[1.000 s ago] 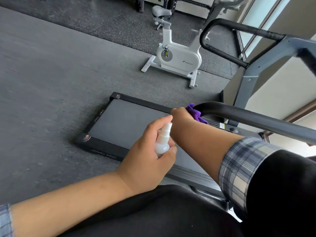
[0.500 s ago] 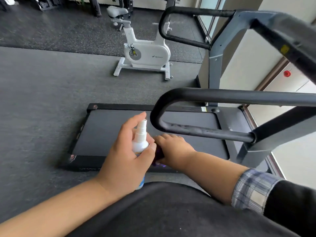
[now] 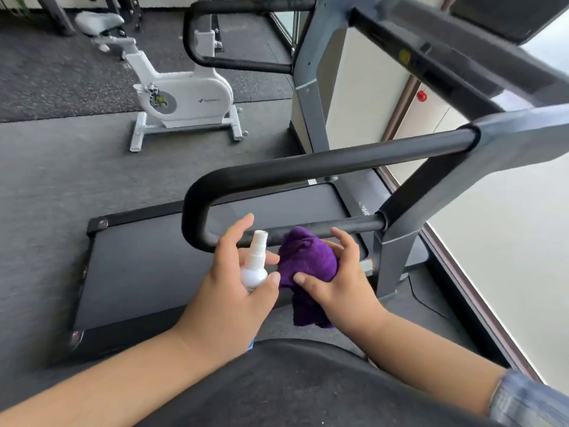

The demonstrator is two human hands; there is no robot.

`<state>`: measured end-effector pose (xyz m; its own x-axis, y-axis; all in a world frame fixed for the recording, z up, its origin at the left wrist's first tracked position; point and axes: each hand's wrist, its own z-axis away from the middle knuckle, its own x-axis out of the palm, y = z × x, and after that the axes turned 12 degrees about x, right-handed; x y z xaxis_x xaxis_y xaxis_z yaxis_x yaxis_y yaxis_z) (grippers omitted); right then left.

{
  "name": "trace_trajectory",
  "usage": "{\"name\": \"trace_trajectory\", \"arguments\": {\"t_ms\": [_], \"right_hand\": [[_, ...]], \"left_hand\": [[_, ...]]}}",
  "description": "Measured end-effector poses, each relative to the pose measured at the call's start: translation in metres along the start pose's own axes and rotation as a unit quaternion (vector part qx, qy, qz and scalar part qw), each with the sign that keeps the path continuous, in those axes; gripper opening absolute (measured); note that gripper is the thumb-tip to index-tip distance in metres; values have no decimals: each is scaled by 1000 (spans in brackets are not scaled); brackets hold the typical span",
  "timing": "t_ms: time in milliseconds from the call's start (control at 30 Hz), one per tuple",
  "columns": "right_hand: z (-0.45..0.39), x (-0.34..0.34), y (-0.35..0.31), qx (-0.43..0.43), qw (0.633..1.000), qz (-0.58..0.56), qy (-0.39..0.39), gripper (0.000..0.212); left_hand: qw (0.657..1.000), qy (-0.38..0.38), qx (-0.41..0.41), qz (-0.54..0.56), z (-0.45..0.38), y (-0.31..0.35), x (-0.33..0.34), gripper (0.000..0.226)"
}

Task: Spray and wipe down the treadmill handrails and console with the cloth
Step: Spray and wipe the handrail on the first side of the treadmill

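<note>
Exercise bike [image 3: 184, 100]: stands on the dark floor at the far left, well apart from the work; it plays no part here.

Treadmill deck [image 3: 138, 266]: lies low on the floor under both hands, its belt dark and bare where it shows.

Left hand [image 3: 234, 291]: its fingers curl around the spray bottle [image 3: 255, 263], thumb on the body, index finger raised beside the nozzle. The nozzle faces the cloth, which suggests the cloth is about to be wetted rather than the rail directly.

Cloth [image 3: 308, 266]: purple, bunched, just beside the bottle and right in front of the lower bar of the near handrail [image 3: 308, 167]. One end hangs down below the hand.

Right hand [image 3: 335, 282]: grips the cloth from the right, thumb pressing its front and the other fingers spread behind it, presenting a broad face to the spray.

Near handrail: a black padded loop joined to the grey upright [image 3: 397, 263]; the hands sit at its lower bar, probably the next stretch to wipe.

Console [image 3: 498, 16]: top right, only partly in view.
</note>
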<state>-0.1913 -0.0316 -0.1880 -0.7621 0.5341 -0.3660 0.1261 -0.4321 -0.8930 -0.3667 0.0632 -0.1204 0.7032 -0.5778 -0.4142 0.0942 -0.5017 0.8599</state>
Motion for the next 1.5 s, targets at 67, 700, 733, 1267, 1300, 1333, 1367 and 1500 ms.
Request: {"name": "trace_trajectory", "arguments": {"t_ms": [67,700,733,1267,1300,1333,1367,1500], "right_hand": [[-5,-15,9,13,999,-6,29,100],[-168,-139,19,-127,871,459,-121,91],[-170,-140,23,-136,864,467,-133,90],[-193,-151,21,-83,914,222,-329,47],[-193,-150,22,-86,913,227,-327,48],[-193,-148,22,-93,910,242,-325,50],[-193,-146,21,-101,904,263,-322,52],[-197,-143,15,-66,891,312,-324,49]], "left_hand": [[1000,-10,7,1,-10,3,13,77],[997,60,-20,-45,-68,19,114,74],[996,66,-21,-49,-71,20,118,74],[971,82,-175,-143,-77,27,152,55],[969,49,-194,-144,-82,21,157,48],[967,25,-213,-136,-87,15,162,41],[965,10,-234,-119,-93,8,167,38],[956,-31,-290,-41,-114,-5,189,37]]}}
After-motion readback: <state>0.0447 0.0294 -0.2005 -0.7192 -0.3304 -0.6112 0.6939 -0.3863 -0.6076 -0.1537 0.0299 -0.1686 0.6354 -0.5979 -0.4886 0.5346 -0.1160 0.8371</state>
